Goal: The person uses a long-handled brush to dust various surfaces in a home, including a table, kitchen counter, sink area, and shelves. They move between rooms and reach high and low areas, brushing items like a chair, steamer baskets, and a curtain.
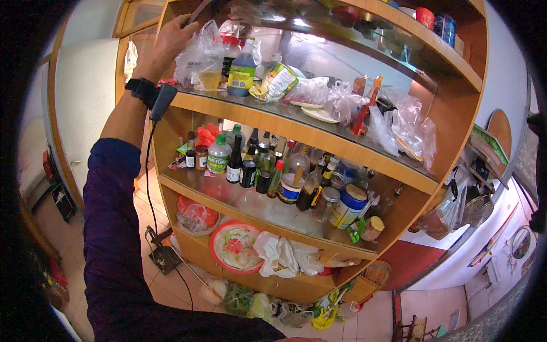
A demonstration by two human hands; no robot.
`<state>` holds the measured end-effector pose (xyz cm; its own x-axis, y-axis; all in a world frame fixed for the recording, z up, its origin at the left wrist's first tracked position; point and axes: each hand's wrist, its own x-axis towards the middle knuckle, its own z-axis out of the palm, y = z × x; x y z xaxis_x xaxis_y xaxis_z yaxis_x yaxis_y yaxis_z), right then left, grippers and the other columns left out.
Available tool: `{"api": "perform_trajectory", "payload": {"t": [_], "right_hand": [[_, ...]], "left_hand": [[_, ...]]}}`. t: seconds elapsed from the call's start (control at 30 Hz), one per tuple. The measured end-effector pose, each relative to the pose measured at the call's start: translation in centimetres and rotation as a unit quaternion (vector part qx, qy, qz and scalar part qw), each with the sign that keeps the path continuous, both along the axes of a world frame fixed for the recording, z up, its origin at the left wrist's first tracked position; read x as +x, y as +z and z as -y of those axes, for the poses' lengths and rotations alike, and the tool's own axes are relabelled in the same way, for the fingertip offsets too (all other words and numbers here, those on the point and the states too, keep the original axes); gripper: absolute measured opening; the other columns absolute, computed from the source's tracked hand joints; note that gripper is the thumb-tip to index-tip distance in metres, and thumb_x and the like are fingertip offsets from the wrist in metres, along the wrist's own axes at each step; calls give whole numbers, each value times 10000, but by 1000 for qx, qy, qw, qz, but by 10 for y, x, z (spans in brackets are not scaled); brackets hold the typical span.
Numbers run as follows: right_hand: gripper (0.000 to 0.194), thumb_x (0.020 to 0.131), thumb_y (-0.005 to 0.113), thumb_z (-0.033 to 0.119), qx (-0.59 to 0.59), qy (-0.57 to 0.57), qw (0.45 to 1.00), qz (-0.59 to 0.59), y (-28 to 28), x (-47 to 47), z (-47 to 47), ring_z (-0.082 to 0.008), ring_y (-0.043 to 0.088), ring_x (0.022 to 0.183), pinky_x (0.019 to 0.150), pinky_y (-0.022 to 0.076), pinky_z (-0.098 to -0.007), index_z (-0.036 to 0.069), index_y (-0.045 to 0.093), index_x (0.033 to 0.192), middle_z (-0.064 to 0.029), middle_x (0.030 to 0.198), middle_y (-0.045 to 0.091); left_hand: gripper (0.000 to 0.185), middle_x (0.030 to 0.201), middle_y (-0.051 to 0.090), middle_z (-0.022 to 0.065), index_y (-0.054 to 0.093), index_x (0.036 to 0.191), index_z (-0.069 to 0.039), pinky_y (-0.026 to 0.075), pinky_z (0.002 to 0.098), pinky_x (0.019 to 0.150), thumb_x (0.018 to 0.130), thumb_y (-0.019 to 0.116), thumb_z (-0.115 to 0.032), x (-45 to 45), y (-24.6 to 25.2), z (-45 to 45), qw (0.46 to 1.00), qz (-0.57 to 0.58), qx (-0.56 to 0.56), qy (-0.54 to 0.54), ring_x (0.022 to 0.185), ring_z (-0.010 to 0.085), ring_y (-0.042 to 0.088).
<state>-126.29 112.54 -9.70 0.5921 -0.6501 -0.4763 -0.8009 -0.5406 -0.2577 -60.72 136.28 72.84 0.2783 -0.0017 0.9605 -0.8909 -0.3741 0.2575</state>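
My left hand (175, 40) is raised at the upper left of a wooden shelf unit (299, 132), its fingers closed around a narrow, dark, flat object (200, 10) that runs off the top edge. A black strap with a cabled device (162, 101) sits on that wrist. Beside the hand on the upper shelf are a clear plastic bag (205, 55), a red-lidded jar (230, 51) and a bottle of dark liquid with a yellow-green label (242, 70). My right hand is out of view; a skin-toned sliver at the bottom edge cannot be identified.
Several bottles and jars, including a blue-lidded tub (350, 205), crowd the middle shelf. Below are a red-rimmed basin (236, 246) and white bags (277, 256). Bagged vegetables (239, 299) lie on the tiled floor. Pans (474, 205) hang right; a black cable (148, 171) trails down from the wrist.
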Motion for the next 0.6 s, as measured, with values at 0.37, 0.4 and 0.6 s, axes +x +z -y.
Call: {"api": "perform_trajectory", "payload": {"t": [0.37,0.4,0.6], "right_hand": [[187,780,693,301,8,-13,1000,6,-3,-12,-3,-292,673,880,749,539,-458,125,707,844,-113,898,707],[186,779,693,300,7,-11,1000,8,-4,-15,-3,-292,673,880,750,538,-458,126,706,844,-113,897,706],[177,773,698,291,13,-11,999,27,-10,-42,7,-291,670,881,755,536,-458,128,706,841,-109,892,705]], "left_hand": [[453,870,689,192,624,1210,18,511,371,711,932,606,-340,-55,-25,60,983,-89,-62,-149,769,264,653],[455,874,686,200,624,1212,17,511,374,720,931,605,-339,-64,-35,70,982,-82,-64,-158,776,271,653],[402,909,688,197,634,1156,18,493,394,764,935,582,-314,-147,-43,104,976,-79,-39,-200,824,288,647]]}}
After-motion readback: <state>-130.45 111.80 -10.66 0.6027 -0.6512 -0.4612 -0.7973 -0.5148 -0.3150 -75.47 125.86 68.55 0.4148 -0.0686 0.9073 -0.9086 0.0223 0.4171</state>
